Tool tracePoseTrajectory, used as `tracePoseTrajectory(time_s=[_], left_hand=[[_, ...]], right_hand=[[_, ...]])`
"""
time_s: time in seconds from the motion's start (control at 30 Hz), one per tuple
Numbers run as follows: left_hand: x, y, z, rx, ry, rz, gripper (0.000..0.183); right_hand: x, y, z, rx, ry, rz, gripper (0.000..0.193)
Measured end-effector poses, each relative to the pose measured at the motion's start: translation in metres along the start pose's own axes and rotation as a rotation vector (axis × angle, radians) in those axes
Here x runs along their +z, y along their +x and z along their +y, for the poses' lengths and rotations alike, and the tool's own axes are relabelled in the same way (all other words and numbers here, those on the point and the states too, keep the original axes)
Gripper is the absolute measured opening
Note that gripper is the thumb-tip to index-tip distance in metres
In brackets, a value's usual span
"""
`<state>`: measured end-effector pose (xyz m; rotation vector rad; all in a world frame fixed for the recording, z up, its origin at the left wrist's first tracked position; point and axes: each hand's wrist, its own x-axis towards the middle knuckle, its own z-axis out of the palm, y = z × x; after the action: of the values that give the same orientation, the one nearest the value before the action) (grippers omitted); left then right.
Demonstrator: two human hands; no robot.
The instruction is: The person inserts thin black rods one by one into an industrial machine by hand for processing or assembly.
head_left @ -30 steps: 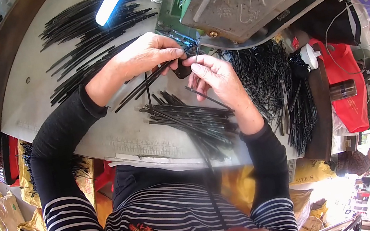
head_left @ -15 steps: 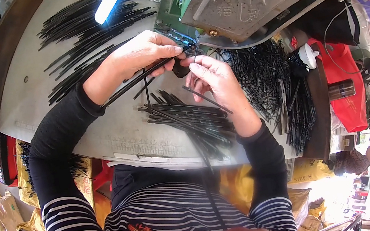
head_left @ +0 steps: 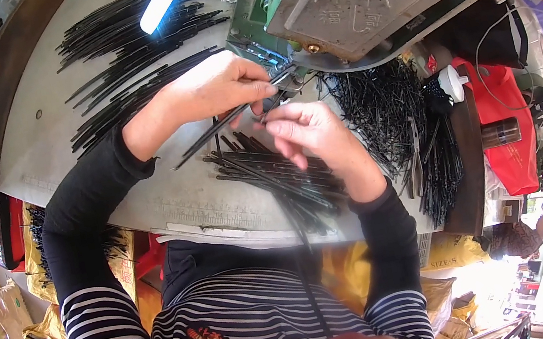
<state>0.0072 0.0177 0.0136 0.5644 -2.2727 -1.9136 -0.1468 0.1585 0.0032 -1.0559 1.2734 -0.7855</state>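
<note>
My left hand [head_left: 218, 88] is closed in a pinch on thin black rods [head_left: 199, 143], which slant from its fingers down to the left. Their upper ends lie close to the working head of a green and grey machine [head_left: 355, 1]. Just below and to the right, my right hand [head_left: 308, 131] is half curled, with thumb and forefinger pressed together near the rods. What it pinches, if anything, is too small and blurred to name. Under both hands lies a loose pile of black rods [head_left: 279, 172] on the pale worktable [head_left: 138, 210].
More black rods [head_left: 136, 48] lie in bunches at the far left, below a bright lamp tube [head_left: 168, 0]. A dense tangle of black jointed rods [head_left: 384, 114] fills the right side, with a pair of long metal tweezers or scissors [head_left: 417, 152] on it. A red bag [head_left: 504, 123] hangs beyond the table's edge.
My right hand has drawn back slightly down and left from the machine head; the rod across its palm is no longer seen there. The rods under my left hand have shifted.
</note>
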Motion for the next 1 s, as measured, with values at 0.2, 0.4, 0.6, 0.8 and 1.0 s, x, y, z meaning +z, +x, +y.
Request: tracePoseTrajectory(time_s=[0.2,0.4,0.6,0.8,1.0], left_hand=[[-0.002,0.002,-0.006,-0.049,0.216,-0.096,0.025],[-0.010,0.004,-0.010,0.021,0.117,-0.176,0.030],[-0.017,0.000,0.005,-0.039,0.177,0.036,0.035],[-0.021,0.010,-0.017,0.028,-0.054,0.096,0.035],[-0.018,0.015,-0.021,0.024,-0.089,0.115,0.037]], right_hand=[[-0.017,0.007,0.010,-0.129,0.230,0.286,0.028],[-0.033,0.005,0.015,-0.175,0.447,0.216,0.030],[-0.044,0.007,0.025,-0.361,0.554,0.409,0.024],[-0.044,0.010,0.025,-0.436,0.567,0.478,0.022],[-0.044,0.011,0.027,-0.432,0.548,0.514,0.023]])
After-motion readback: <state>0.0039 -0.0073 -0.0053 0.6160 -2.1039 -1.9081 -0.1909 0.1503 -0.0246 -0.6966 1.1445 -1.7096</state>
